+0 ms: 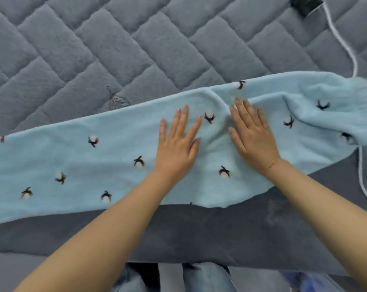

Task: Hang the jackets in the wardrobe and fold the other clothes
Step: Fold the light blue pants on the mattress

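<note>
Soft grey quilted bed cover (115,49) holds a long light-blue fuzzy garment with small dark bows (83,165), and the left hand (177,144) and right hand (252,135) press flat on it, fingers straight and spread.

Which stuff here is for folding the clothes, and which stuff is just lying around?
For the folding:
- blue garment, spread flat on the bed
- left hand, pressed flat on it
- right hand, pressed flat on it

Just lying around:
- white cable, running along the right side
- dark packet, at the top edge
- grey quilted bed, under everything
</note>
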{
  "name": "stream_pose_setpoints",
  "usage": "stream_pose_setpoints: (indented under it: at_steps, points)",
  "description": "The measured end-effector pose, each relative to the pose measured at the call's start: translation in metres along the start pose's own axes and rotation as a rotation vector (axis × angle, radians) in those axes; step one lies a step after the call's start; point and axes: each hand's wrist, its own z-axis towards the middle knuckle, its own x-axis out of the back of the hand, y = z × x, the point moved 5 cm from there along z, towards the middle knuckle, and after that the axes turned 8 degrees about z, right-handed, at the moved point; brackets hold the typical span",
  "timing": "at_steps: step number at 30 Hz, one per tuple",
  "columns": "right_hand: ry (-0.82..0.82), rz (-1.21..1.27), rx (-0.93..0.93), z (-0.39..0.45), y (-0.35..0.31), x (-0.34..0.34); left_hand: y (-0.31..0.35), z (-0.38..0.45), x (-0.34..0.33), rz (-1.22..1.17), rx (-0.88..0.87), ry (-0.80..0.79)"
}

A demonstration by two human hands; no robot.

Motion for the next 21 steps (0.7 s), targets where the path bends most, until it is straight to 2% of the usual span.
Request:
stream_pose_setpoints:
  at_steps: [2, 5, 8, 12, 17, 19, 21]
  points:
    - [-0.089, 0.013, -0.034, -0.015, 0.039, 0.002, 0.044, 0.021, -0.016, 0.004, -0.033, -0.038]
    - [-0.139, -0.043, -0.169, -0.029, 0.111, 0.01, 0.064, 0.051, -0.037, 0.055, 0.046, -0.095]
    - [-0.104, 0.0, -0.222, -0.026, 0.167, 0.031, 0.062, 0.061, -0.045, 0.153, 0.091, -0.053]
    - [0.02, -0.165, -0.338, -0.01, 0.216, 0.062, 0.063, 0.059, -0.046, 0.176, 0.069, -0.012]
    - [-0.006, -0.141, -0.369, -0.003, 0.225, 0.072, 0.065, 0.059, -0.033, 0.105, 0.077, -0.098]
    - [0.014, -0.074, -0.356, -0.013, 0.206, 0.07, 0.067, 0.052, -0.025, -0.045, 0.052, -0.144]
    - [-0.023, -0.019, -0.27, -0.031, 0.171, 0.059, 0.069, 0.032, -0.014, -0.293, 0.077, -0.154]
